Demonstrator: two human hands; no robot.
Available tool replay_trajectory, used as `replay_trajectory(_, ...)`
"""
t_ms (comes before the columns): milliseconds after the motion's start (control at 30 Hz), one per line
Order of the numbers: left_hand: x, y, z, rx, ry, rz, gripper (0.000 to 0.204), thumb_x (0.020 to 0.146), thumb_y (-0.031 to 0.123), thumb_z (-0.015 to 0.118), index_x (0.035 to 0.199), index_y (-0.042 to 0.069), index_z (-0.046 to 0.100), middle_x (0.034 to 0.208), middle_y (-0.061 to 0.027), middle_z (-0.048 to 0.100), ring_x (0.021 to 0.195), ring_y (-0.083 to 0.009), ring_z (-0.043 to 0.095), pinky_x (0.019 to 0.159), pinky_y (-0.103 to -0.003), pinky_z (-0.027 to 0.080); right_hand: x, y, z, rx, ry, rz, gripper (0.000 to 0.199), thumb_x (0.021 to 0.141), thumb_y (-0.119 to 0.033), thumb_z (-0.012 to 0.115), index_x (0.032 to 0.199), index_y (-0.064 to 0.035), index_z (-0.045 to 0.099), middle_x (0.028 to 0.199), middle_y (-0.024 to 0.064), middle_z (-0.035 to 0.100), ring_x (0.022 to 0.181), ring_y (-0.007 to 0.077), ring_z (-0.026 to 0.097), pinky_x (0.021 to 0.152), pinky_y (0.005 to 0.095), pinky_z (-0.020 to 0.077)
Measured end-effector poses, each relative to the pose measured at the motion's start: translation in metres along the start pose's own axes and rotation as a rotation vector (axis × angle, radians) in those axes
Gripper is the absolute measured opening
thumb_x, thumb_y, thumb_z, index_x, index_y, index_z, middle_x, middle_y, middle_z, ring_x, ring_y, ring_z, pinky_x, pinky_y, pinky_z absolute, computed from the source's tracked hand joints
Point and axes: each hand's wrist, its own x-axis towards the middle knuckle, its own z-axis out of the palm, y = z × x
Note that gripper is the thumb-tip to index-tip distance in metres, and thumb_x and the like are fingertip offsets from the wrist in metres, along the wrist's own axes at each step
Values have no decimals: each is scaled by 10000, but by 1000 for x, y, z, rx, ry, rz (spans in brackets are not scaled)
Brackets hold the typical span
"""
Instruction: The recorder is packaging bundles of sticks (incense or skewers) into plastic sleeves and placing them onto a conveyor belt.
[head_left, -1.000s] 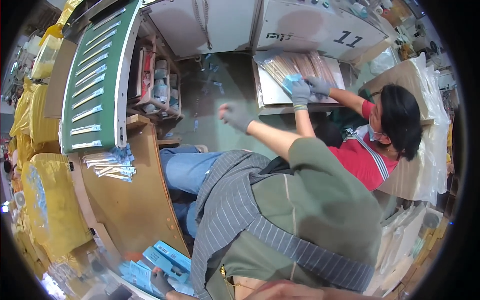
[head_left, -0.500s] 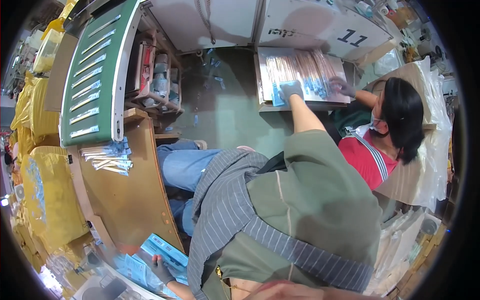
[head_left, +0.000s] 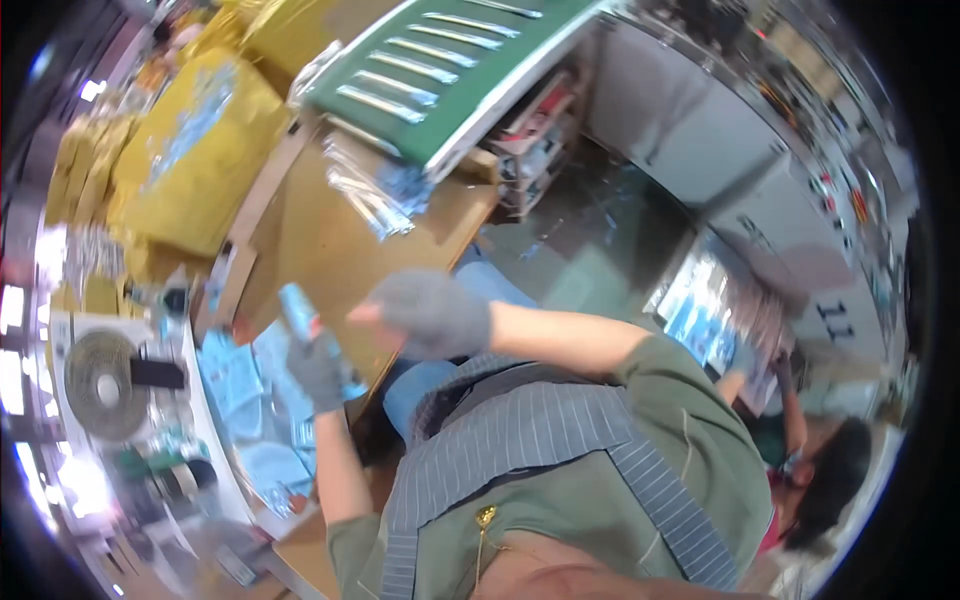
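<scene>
My left hand (head_left: pixel 315 372), in a grey fingerless glove, is closed around a narrow light-blue packet (head_left: pixel 297 307) that sticks up above the fingers. Below and beside it lies a spread of light-blue packaging (head_left: pixel 235 375) at the table's near left. My right hand (head_left: pixel 430 312), gloved the same way, hangs over the brown table's edge, right of the left hand. Motion smears its fingers, so whether it holds anything does not show.
Thin wrapped sticks lie in a row on a green conveyor (head_left: pixel 450 60). A loose pile of them (head_left: pixel 370 195) sits on the brown table (head_left: pixel 300 225). Yellow sacks (head_left: pixel 200 150) stand at left. At right, a co-worker reaches into a box of wrapped sticks (head_left: pixel 715 300).
The view has swung left. My right hand has left the box of wrapped sticks and come over the table. My left hand has lifted with a light-blue packet.
</scene>
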Motion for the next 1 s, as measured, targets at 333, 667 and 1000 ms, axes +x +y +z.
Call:
replay_trajectory(333,39,22,5,-320,244,353,259,914,168,537,722,2,486,611,-110,425,584,-156,420,548,-340,355,32,55,101,-61,-485,172,512,800,-287,645,1212,-25,489,1006,159,573,901,371,567,778,424,475)
replay_trajectory(667,75,26,-123,-357,-38,273,205,891,205,601,788,28,592,715,44,535,683,-32,455,595,-231,387,115,72,129,-2,-106,142,694,829,-345,684,1354,-8,380,1149,156,576,1066,240,568,917,351,432)
replay_trajectory(1000,124,-132,-325,741,471,320,326,900,277,550,1066,3,608,987,-190,642,920,-356,607,798,-384,460,148,145,71,-185,-327,216,484,846,-276,661,1229,-12,528,1155,133,605,1095,248,572,933,335,435)
